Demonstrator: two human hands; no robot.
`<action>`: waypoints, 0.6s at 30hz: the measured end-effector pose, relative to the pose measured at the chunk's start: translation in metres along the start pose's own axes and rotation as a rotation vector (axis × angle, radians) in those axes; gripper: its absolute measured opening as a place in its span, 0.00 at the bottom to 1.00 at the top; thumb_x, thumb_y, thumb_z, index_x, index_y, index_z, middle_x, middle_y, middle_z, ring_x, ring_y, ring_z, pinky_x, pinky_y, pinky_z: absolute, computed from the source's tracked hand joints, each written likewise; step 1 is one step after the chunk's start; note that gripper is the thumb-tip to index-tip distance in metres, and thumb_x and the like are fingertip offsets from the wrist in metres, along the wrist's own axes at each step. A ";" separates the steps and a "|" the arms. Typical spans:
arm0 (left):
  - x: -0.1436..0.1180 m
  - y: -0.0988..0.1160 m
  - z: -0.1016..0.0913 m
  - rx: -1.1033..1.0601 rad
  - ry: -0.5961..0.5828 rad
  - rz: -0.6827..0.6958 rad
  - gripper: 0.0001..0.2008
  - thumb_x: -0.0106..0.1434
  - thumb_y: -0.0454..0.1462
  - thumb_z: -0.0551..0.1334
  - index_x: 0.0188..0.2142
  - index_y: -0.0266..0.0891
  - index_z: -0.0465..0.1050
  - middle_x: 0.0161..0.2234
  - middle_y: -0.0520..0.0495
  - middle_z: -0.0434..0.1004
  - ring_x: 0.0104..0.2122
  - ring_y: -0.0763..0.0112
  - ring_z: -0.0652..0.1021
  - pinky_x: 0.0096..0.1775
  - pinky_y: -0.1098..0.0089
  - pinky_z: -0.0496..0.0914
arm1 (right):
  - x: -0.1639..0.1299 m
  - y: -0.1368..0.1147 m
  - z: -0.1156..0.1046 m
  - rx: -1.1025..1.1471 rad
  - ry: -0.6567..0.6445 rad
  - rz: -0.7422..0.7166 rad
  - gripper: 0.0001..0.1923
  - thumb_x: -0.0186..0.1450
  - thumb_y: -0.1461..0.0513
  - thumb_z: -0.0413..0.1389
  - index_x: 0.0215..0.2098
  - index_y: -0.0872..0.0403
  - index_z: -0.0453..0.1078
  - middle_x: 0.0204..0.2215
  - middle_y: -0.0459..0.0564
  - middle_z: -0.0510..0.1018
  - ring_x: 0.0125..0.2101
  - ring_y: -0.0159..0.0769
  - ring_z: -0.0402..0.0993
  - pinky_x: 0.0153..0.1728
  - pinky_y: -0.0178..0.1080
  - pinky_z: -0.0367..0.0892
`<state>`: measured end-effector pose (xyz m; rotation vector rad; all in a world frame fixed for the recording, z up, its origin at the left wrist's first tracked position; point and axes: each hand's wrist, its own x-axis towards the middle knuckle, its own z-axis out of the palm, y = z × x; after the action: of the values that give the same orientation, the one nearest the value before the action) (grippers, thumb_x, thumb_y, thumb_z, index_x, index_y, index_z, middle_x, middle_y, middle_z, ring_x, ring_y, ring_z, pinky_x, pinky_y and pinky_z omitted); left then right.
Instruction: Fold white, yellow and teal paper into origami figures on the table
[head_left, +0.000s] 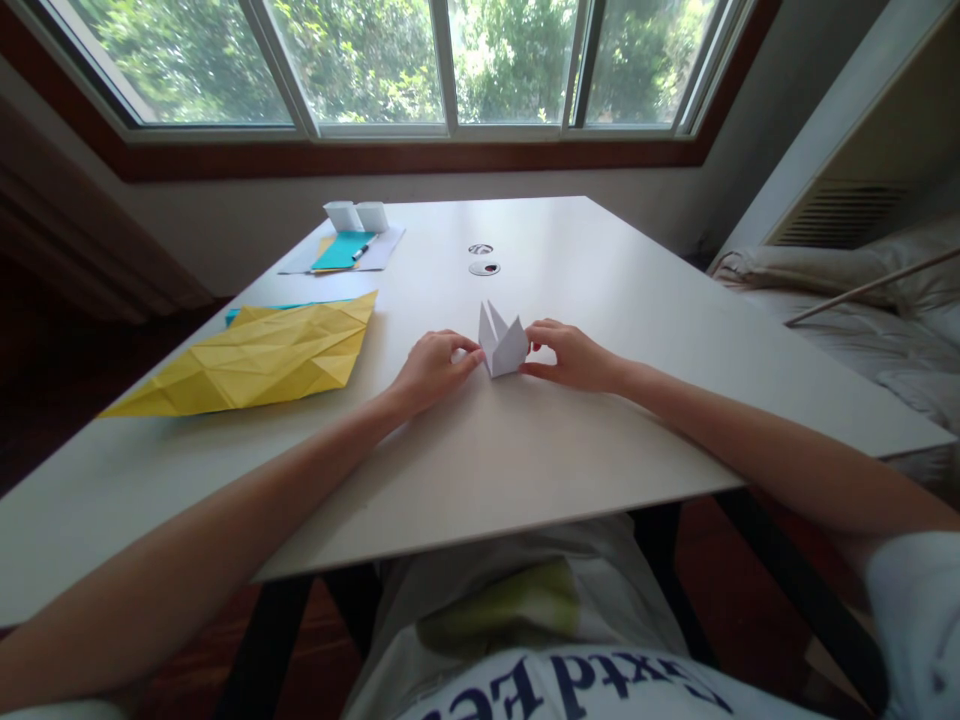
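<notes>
White-topped table with black legs (637, 300), extending away from the seated person toward a wide window framed in reddish-brown wood (360, 70), foliage showing through its panes. Pale, wrinkled upholstered furniture (877, 340) appears at right. On the tabletop, left, lies a large, heavily creased sheet of yellow paper (277, 350); a strip of blue paper (234, 317) shows beyond its far edge. Farther back, white paper (391, 243) lies beneath a smaller teal rectangular sheet (343, 252).

The left hand (436, 366) is closed in a pinch, thumb and forefinger on the left edge of the small, pointed, folded white paper piece (505, 352). The right hand (574, 357) is curved, thumb and fingertips at the piece's right edge; whether it grips cannot be told. The piece stands on the tabletop between the hands, points upward.

Behind the teal sheet stand two small white box-like objects (372, 216), side by side. Smallest: a black-and-white pen (364, 249), resting aslant at the teal sheet's right edge.
</notes>
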<state>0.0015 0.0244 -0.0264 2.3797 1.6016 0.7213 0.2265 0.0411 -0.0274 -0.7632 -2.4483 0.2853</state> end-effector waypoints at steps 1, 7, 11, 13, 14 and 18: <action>0.000 0.000 0.000 -0.008 0.007 0.001 0.15 0.59 0.44 0.55 0.36 0.39 0.77 0.38 0.46 0.78 0.40 0.62 0.75 0.45 0.64 0.67 | 0.000 0.000 0.000 -0.008 -0.015 -0.033 0.04 0.59 0.62 0.56 0.34 0.55 0.67 0.31 0.51 0.73 0.34 0.36 0.67 0.36 0.38 0.64; 0.001 0.001 0.000 -0.036 0.059 0.025 0.14 0.60 0.43 0.55 0.33 0.40 0.76 0.36 0.47 0.79 0.38 0.63 0.76 0.45 0.64 0.67 | -0.001 -0.003 -0.003 -0.034 -0.159 -0.148 0.13 0.60 0.69 0.51 0.39 0.52 0.71 0.39 0.50 0.76 0.39 0.37 0.68 0.43 0.40 0.63; 0.000 0.003 0.000 -0.049 0.067 0.064 0.14 0.60 0.45 0.56 0.32 0.40 0.76 0.35 0.48 0.79 0.38 0.64 0.75 0.45 0.64 0.66 | -0.001 -0.005 -0.002 -0.039 -0.189 -0.147 0.17 0.59 0.72 0.48 0.41 0.52 0.72 0.42 0.50 0.75 0.41 0.36 0.68 0.44 0.40 0.64; -0.001 0.003 0.000 -0.054 0.050 0.077 0.12 0.58 0.45 0.59 0.32 0.41 0.76 0.35 0.48 0.79 0.38 0.64 0.75 0.45 0.65 0.66 | -0.001 -0.006 -0.002 -0.036 -0.195 -0.144 0.17 0.59 0.72 0.48 0.41 0.52 0.72 0.42 0.50 0.75 0.41 0.36 0.68 0.45 0.40 0.64; -0.002 0.003 0.000 -0.052 0.036 0.080 0.11 0.57 0.44 0.60 0.32 0.41 0.76 0.35 0.49 0.79 0.38 0.64 0.75 0.45 0.64 0.66 | -0.001 -0.006 -0.002 -0.031 -0.198 -0.147 0.17 0.60 0.71 0.48 0.41 0.52 0.72 0.42 0.50 0.75 0.41 0.36 0.68 0.45 0.40 0.64; -0.001 0.002 0.000 -0.043 -0.005 0.081 0.08 0.56 0.41 0.61 0.31 0.41 0.76 0.34 0.50 0.79 0.38 0.63 0.74 0.43 0.64 0.66 | -0.001 -0.006 -0.007 0.011 -0.142 -0.149 0.09 0.62 0.67 0.50 0.38 0.53 0.71 0.38 0.51 0.75 0.38 0.35 0.69 0.42 0.38 0.65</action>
<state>0.0025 0.0224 -0.0259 2.4252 1.4797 0.7562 0.2286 0.0363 -0.0201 -0.5696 -2.6184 0.3052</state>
